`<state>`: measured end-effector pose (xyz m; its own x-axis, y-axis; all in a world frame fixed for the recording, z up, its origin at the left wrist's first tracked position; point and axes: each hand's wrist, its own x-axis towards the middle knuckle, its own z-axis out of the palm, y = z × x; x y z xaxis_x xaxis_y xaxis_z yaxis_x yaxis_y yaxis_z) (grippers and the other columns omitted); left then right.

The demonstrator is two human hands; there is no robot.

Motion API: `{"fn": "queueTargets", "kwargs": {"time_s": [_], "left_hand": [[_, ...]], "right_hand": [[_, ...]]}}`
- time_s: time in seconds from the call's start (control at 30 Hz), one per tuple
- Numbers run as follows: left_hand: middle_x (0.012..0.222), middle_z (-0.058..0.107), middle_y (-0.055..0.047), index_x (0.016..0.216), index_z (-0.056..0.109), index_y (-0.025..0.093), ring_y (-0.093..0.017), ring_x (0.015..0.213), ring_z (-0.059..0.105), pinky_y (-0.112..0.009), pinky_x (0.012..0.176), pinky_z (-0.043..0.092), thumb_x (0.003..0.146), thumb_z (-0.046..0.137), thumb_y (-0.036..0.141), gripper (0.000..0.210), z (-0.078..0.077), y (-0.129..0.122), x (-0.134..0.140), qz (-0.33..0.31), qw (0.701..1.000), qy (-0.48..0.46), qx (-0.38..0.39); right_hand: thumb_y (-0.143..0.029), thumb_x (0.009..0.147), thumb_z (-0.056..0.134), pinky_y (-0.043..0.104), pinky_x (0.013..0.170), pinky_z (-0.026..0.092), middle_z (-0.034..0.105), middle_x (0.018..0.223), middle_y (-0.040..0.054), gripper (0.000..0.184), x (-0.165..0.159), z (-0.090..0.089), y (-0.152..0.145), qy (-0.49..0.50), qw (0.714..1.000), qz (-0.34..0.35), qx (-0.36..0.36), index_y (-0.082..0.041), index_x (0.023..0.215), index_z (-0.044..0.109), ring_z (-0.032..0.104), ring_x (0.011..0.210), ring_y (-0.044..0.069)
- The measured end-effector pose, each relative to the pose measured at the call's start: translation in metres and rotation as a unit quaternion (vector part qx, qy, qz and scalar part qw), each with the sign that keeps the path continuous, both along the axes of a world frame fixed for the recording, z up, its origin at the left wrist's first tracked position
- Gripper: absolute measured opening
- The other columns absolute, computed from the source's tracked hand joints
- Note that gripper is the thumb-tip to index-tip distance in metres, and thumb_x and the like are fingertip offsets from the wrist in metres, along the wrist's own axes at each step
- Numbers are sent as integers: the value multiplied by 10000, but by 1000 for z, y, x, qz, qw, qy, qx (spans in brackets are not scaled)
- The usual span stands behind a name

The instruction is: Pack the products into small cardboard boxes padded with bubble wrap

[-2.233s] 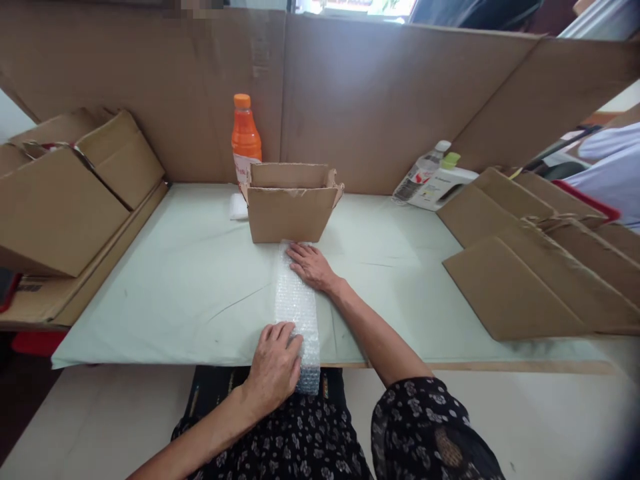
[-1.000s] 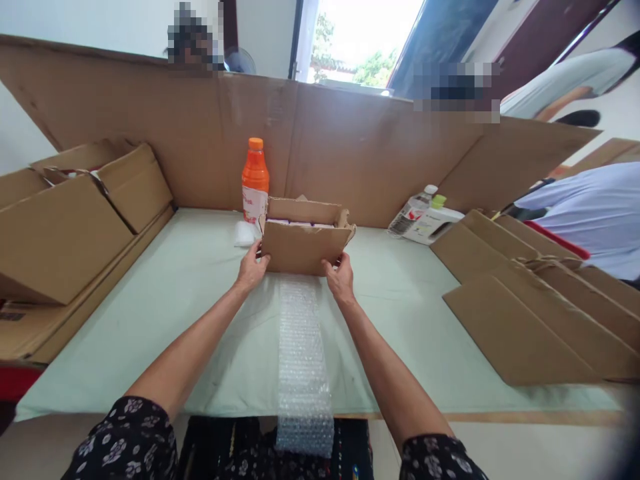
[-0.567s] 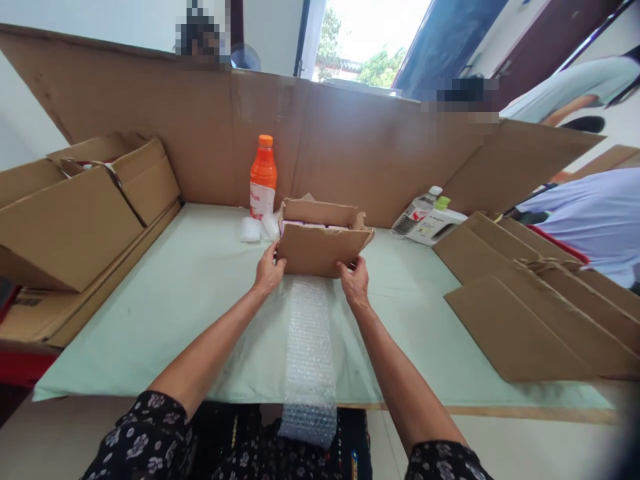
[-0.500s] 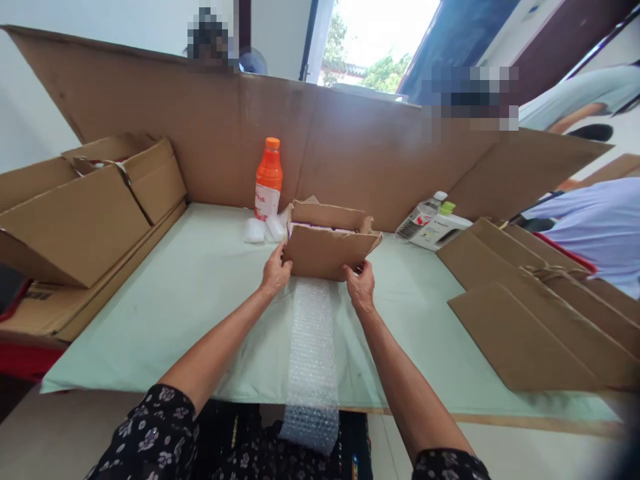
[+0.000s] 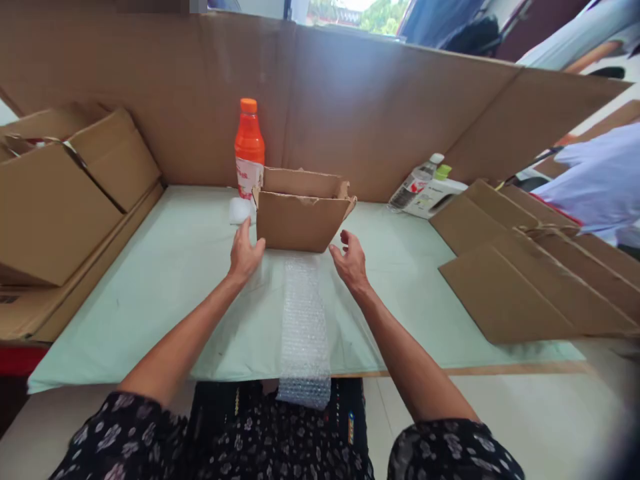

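Observation:
A small open-topped cardboard box [image 5: 300, 223] with ragged top edges stands at the back middle of the table; its contents are hidden by the front wall. My left hand [image 5: 245, 257] is at its lower left corner, fingers apart and holding nothing. On the other side, my right hand [image 5: 350, 259] is open beside the box's lower right corner, with a small gap between. A strip of bubble wrap [image 5: 304, 320] runs from the box's front toward me and hangs over the table's near edge.
An orange bottle [image 5: 249, 150] and a white foam roll [image 5: 240, 211] stand behind my left hand. Large cardboard boxes flank both sides [image 5: 55, 207] [image 5: 530, 267]. A clear bottle [image 5: 417, 181] leans by a white jug [image 5: 440, 197]. A tall cardboard panel [image 5: 370, 120] closes off the back.
Both hands have let go of the small box and opened. The box now rests on the table at the back. The camera view has tilted down.

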<state>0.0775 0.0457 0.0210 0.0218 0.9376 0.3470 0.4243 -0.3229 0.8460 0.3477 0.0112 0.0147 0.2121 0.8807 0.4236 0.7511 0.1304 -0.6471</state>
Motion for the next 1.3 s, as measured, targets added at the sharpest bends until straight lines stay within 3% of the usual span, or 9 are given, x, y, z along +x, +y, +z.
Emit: {"fn": "queueTargets", "kwargs": {"time_s": [0.17, 0.23, 0.37, 0.5, 0.67, 0.8, 0.97, 1.07, 1.3], "left_hand": [[1234, 690, -69, 1133, 693, 255, -279, 1242, 571, -500, 1126, 397, 765, 656, 171, 379, -20, -140, 12, -221, 968, 114, 34], [1284, 662, -97, 1105, 697, 236, -290, 1280, 538, -525, 1125, 389, 815, 622, 146, 313, -27, -176, 16, -275, 940, 197, 50], [1340, 616, -129, 1140, 672, 207, -302, 1285, 513, -551, 1098, 400, 875, 588, 164, 281, -29, -186, 16, -286, 924, 251, 42], [1341, 613, -114, 1129, 675, 211, -294, 1301, 500, -538, 1107, 387, 867, 589, 156, 281, -28, -177, 14, -289, 928, 234, 29], [1353, 616, -102, 1120, 689, 223, -286, 1309, 498, -541, 1133, 354, 853, 589, 180, 288, -31, -179, 14, -290, 935, 203, 11], [1314, 650, -142, 1119, 702, 180, -312, 1277, 547, -532, 1117, 382, 874, 582, 292, 295, -24, -173, 8, -305, 937, 171, -12], [1283, 678, -134, 1495, 394, 167, -238, 1271, 578, -445, 1091, 418, 1035, 208, 375, 538, -10, -170, -8, -283, 953, 27, -105], [1106, 715, -94, 1510, 354, 156, -224, 1112, 641, -403, 1030, 446, 973, 437, 414, 601, -13, -177, -4, -213, 959, -52, -180], [818, 685, -25, 1250, 619, 204, -206, 807, 610, -383, 828, 467, 846, 501, 146, 424, -23, -183, 19, -108, 980, 164, -33]], "right_hand": [[-279, 851, 617, 448, 1066, 431, 642, 1319, 104, 375, -25, -8, -46, -131, 976, 161, -66, -220, 1220, 647, 561, 1247, 263], [-268, 856, 639, 448, 1062, 424, 651, 1319, 92, 307, -37, -8, -46, -167, 961, 199, -97, -229, 1158, 683, 556, 1259, 265], [-198, 923, 535, 546, 1077, 365, 544, 1442, 182, 354, -27, 12, -72, -213, 955, 172, -110, -149, 1261, 625, 462, 1352, 332], [-122, 892, 535, 493, 1047, 412, 530, 1471, 125, 505, 4, 27, -174, -309, 924, 226, -18, -210, 1390, 531, 468, 1355, 301], [-96, 918, 493, 450, 1096, 379, 556, 1458, 103, 511, 0, -13, -270, -372, 882, 284, 60, -248, 1404, 526, 446, 1394, 255], [-142, 925, 497, 435, 1013, 422, 728, 1123, 61, 302, -33, -28, -255, -269, 915, 286, 97, -257, 1147, 666, 601, 1171, 231], [-228, 908, 538, 376, 826, 484, 705, 866, 46, 193, -45, -10, -211, -52, 994, 96, 10, -209, 1063, 650, 639, 861, 216], [-269, 874, 584, 373, 815, 483, 679, 796, 19, 357, -40, -13, -192, -28, 995, 70, -61, -179, 1220, 595, 637, 789, 212], [-306, 909, 588, 427, 841, 443, 677, 878, 57, 481, -35, -16, -186, -159, 984, 74, -23, -177, 1365, 507, 605, 870, 255]]}}
